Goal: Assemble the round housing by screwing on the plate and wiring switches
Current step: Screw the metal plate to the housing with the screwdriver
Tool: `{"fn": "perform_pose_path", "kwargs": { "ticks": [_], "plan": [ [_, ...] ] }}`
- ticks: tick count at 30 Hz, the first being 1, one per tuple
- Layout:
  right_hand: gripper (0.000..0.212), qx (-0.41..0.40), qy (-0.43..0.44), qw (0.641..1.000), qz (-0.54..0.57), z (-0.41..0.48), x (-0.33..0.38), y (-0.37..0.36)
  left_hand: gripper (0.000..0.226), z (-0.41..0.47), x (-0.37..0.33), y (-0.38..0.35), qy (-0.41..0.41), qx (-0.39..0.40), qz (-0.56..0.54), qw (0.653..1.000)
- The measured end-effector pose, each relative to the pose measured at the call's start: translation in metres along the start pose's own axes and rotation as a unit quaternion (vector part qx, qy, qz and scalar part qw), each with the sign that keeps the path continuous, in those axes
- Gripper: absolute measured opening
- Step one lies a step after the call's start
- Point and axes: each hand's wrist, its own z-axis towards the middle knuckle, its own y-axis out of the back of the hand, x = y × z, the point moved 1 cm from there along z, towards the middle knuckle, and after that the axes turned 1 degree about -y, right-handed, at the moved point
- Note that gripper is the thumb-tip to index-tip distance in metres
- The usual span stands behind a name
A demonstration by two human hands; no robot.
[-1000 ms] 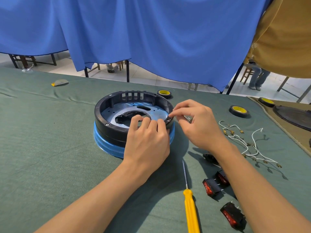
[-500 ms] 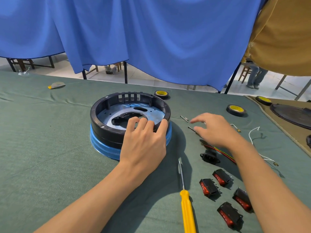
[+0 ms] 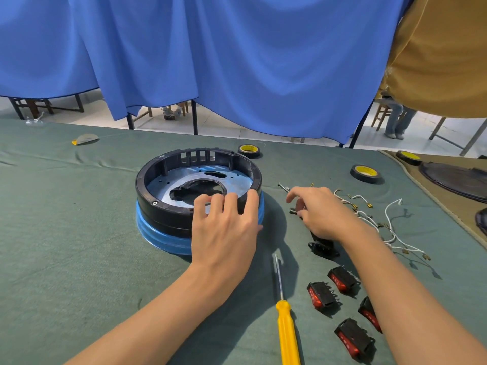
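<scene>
Resting on the near rim of the housing (image 3: 147, 185), the left hand (image 3: 224, 233) lays relaxed fingers over the edge towards the plate (image 3: 160, 192) inside. The housing sits mid-table on green cloth (image 3: 79, 233). Just to its right, the right hand (image 3: 321, 217) pinches a small screw (image 3: 292, 212), with switches (image 3: 322, 296) and a screwdriver (image 3: 287, 333) nearer the person.

Housing (image 3: 163, 214): one. Plate (image 3: 238, 181) inside it: one. Switch (image 3: 322, 296), red rocker: four. Screw (image 3: 283, 186): two in sight. Screwdriver (image 3: 287, 330): one. Socket (image 3: 322, 247), black: one. Tape roll (image 3: 365, 173): three. Wires (image 3: 390, 225), white: several, too tangled to count.
</scene>
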Motion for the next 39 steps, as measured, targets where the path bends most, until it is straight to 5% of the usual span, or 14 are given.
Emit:
{"fn": "perform_pose_path", "kwargs": {
  "ticks": [5,7,12,20,24,31,39],
  "plan": [
    [0.039,0.025,0.027,0.999,0.032,-0.004,0.01,0.024,0.063,0.003,0.004,0.002,-0.023,0.01,-0.003,1.0],
    [0.033,0.024,0.006,0.989,0.143,-0.011,0.021,0.034,0.062,0.006,0.005,0.002,-0.027,0.014,-0.007,1.0],
    [0.026,0.105,-0.102,0.805,0.575,-0.024,0.058,0.029,0.061,0.014,0.011,0.005,-0.027,0.016,-0.024,0.999],
    [0.027,0.053,-0.223,0.631,0.741,-0.022,0.075,0.018,0.062,0.022,0.016,0.017,-0.009,0.014,-0.056,0.998],
    [0.028,0.03,-0.199,0.61,0.766,-0.023,0.072,0.027,0.089,0.022,0.014,0.022,-0.03,0.018,-0.01,0.999],
    [0.021,0.041,-0.151,0.623,0.767,-0.026,0.071,0.035,0.075,0.028,0.021,0.029,-0.025,-0.028,0.003,0.999],
    [0.015,-0.074,-0.157,0.644,0.745,-0.046,0.055,0.058,0.081,0.053,0.041,0.065,0.138,-0.081,-0.194,0.968]
  ]
}}
